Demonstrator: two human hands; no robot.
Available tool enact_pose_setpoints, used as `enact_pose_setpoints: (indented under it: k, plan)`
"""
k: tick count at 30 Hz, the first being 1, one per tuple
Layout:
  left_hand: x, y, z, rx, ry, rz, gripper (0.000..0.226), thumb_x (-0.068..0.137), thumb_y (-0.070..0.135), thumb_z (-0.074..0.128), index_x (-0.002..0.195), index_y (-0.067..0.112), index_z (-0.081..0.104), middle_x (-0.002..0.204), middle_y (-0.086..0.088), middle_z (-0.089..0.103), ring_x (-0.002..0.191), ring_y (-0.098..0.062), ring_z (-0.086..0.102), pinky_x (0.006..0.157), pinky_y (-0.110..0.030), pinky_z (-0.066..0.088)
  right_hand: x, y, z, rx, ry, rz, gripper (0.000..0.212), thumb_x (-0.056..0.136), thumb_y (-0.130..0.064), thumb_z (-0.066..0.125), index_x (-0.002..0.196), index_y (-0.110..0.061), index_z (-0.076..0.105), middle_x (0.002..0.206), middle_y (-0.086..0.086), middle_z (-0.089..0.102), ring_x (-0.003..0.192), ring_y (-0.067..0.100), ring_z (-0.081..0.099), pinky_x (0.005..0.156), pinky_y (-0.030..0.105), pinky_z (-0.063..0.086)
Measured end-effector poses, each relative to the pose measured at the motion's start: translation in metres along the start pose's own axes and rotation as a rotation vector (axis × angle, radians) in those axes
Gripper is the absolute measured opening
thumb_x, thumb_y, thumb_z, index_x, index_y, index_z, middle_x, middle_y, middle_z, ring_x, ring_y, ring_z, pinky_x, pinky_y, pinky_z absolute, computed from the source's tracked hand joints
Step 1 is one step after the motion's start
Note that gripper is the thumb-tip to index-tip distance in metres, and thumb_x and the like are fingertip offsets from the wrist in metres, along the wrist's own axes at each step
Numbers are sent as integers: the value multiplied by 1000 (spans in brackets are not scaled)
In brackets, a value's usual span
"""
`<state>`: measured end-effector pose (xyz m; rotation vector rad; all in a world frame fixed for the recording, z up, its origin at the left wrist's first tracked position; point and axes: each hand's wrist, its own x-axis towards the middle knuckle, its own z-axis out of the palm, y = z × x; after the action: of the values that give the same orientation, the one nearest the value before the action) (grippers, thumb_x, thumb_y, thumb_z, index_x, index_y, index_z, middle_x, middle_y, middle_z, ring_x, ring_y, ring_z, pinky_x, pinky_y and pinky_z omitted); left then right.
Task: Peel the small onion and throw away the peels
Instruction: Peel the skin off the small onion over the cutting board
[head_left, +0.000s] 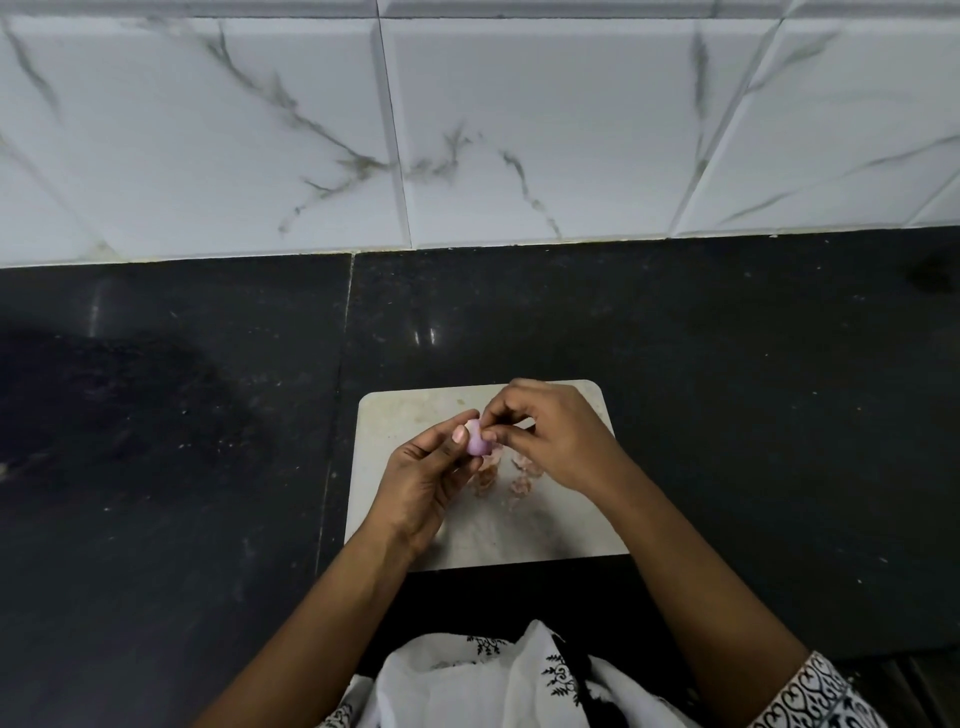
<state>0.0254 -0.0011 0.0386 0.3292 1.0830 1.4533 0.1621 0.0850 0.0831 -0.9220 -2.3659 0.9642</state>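
Note:
A small pale-purple onion (477, 444) is held above a white cutting board (415, 415). My left hand (428, 480) grips it from the left and below, thumb on its top. My right hand (550, 439) comes in from the right, its fingertips pinched on the onion's upper right side where a bit of skin shows. Several pinkish peels (519, 475) lie on the board just under and between the hands, partly hidden by them.
The board rests on a dark granite counter (182, 441) near its front edge. A white marbled tile wall (467, 130) rises behind the counter. White patterned clothing (493, 686) fills the bottom of the view.

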Motion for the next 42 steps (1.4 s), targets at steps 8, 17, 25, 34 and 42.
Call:
enact_pose_setpoints:
  k: [8,17,25,34,42]
  plan:
    - [-3,-1,-1,-13,20,15,34,75,14,60,107,5,68,94,-11,74,85,-17,71,69,-24,57,-1,-6,3,-185,-160,-59,7,92,-21,52,93,-15,53,101,-1,56,81,16,55,70,34,47]
    - [2,3,0,-84,27,-25,25,90,10,50,109,6,65,92,-5,74,84,-13,71,70,-19,56,-17,10,10,13,70,-16,7,87,-13,60,89,-16,55,89,-10,53,83,6,56,68,21,50]
    - [1,5,3,-73,2,-19,37,78,15,59,112,4,64,99,-9,73,82,-13,71,65,-19,55,-5,-2,9,15,73,-96,19,81,-20,70,99,-15,64,98,-4,59,87,5,59,67,17,52]
    - [2,6,4,-65,50,6,28,74,14,60,100,10,67,89,-3,75,79,-11,72,64,-17,55,-6,1,15,20,152,-133,8,79,-14,69,85,-11,66,88,-1,61,83,5,56,66,19,53]
    - [1,7,6,-92,40,7,31,72,15,61,102,8,67,87,-4,75,78,-11,72,64,-17,56,-7,1,17,83,177,-122,14,81,-12,69,95,-13,66,93,-3,60,87,6,59,69,17,55]
